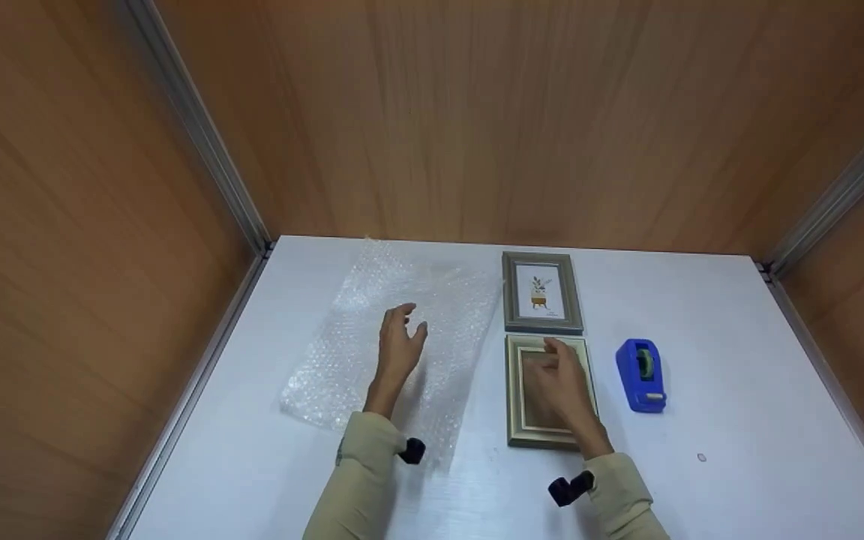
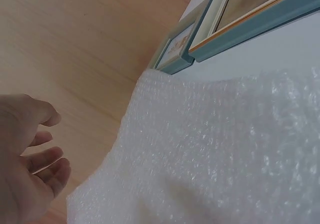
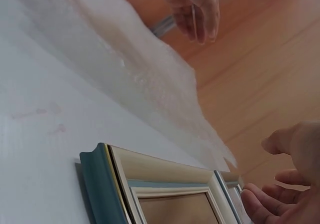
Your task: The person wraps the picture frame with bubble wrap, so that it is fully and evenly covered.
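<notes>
A sheet of clear bubble wrap (image 1: 342, 352) lies spread on the left part of the white table. Over it hovers my left hand (image 1: 397, 349), fingers loosely bent, holding nothing; the left wrist view also shows this hand (image 2: 30, 159) apart from the wrap (image 2: 215, 144). My right hand (image 1: 565, 382) is above the nearer picture frame (image 1: 516, 397), a gold-edged one with a brown centre, and grips nothing. Its fingers look relaxed in the right wrist view (image 3: 280, 184). Behind that frame lies a second picture frame (image 1: 576, 300) holding a plant print (image 1: 540, 292).
A blue tape dispenser (image 1: 646, 394) stands to the right of the frames. Farther right on the table (image 1: 762, 390) lies a small ring-shaped bit (image 1: 702, 457). Wooden panels (image 1: 477, 127) enclose the table at the back and both sides.
</notes>
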A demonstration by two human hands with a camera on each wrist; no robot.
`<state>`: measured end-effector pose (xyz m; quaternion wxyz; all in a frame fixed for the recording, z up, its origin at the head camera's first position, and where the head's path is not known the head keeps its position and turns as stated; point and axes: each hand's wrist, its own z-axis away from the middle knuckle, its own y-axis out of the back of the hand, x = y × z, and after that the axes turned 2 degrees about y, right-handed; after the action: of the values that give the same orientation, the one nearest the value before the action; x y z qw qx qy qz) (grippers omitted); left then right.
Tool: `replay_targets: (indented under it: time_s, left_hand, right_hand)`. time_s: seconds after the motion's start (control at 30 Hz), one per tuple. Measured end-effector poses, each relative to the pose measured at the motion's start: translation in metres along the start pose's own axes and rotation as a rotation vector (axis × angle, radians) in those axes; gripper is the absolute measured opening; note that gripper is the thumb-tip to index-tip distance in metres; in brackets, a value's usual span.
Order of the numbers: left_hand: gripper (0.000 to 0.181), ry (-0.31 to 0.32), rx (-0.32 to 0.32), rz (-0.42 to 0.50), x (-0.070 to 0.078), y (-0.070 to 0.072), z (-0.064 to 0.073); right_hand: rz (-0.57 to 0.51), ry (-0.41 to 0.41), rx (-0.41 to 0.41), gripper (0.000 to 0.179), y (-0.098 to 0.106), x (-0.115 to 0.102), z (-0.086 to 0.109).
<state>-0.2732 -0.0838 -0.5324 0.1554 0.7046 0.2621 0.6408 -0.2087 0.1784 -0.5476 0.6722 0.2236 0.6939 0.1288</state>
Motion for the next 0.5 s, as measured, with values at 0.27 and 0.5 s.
replay_targets:
  time_s: [0.27, 0.5]
  left_hand:
    - [0.038, 0.010, -0.079, 0.061, 0.008, -0.026, 0.017]
    - [0.038, -0.007, -0.136, 0.085, 0.010, -0.048, 0.031]
  right_hand:
    - [-0.030, -0.005, 0.022, 0.055, 0.015, 0.012, 0.000]
    - [-0.015, -0.070, 0.017, 0.056, 0.027, 0.023, 0.000]
